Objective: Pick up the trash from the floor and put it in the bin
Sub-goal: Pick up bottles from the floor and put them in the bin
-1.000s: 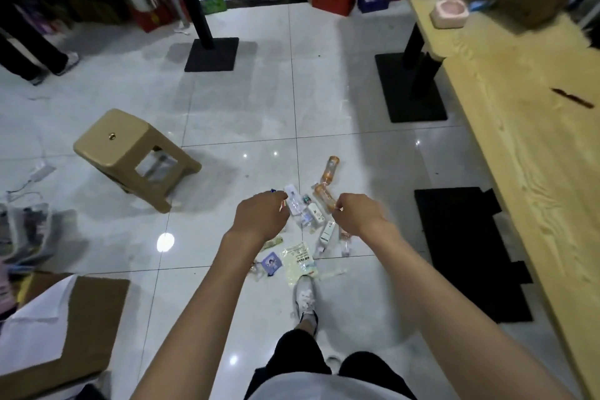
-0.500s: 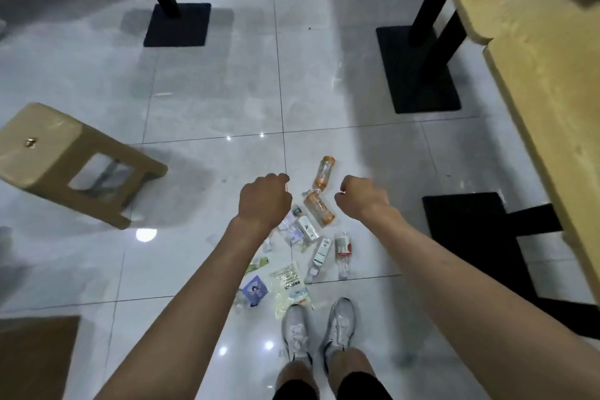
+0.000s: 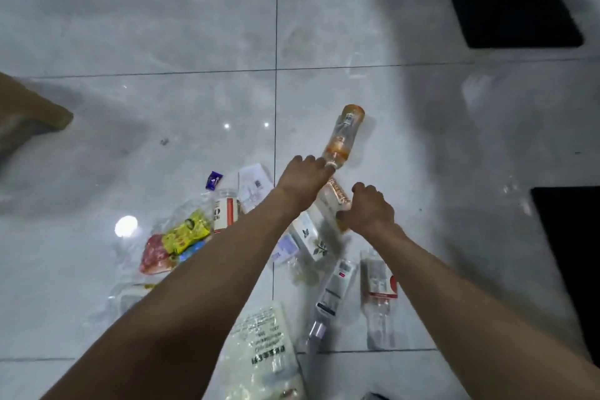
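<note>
Down at floor level, over the scattered trash, I've got both arms stretched forward and low. My left hand (image 3: 303,180) reaches furthest, palm down, fingers curled over the neck end of the orange-labelled bottle (image 3: 344,136) that lies on its side on the tile; the fingertips touch its cap end, though I cannot tell whether they truly close around it. My right hand (image 3: 368,209) sits just beside and nearer to me, fingers bent round a second orange bottle (image 3: 336,196), gripping it, with that bottle tilted between the two hands. Under my left forearm lies a white carton with a leaf print (image 3: 310,239). Left of it, a clear jar with a red and white label (image 3: 224,209), a yellow snack wrapper (image 3: 186,230), a red wrapper (image 3: 154,255) and a small purple wrapper (image 3: 214,179), all flat on the floor. Near my right forearm, a clear bottle with a red label (image 3: 379,286) and a slim grey-labelled bottle (image 3: 332,292) lie side by side, apart from each other. A white printed bag (image 3: 263,354) sits closest to me. Grey glossy tiles (image 3: 162,26) all round, bright lamp glare on them, a black table base (image 3: 519,10) top right, a black mat (image 3: 571,253) at the right edge, a tan stool leg (image 3: 29,114) at the left.
</note>
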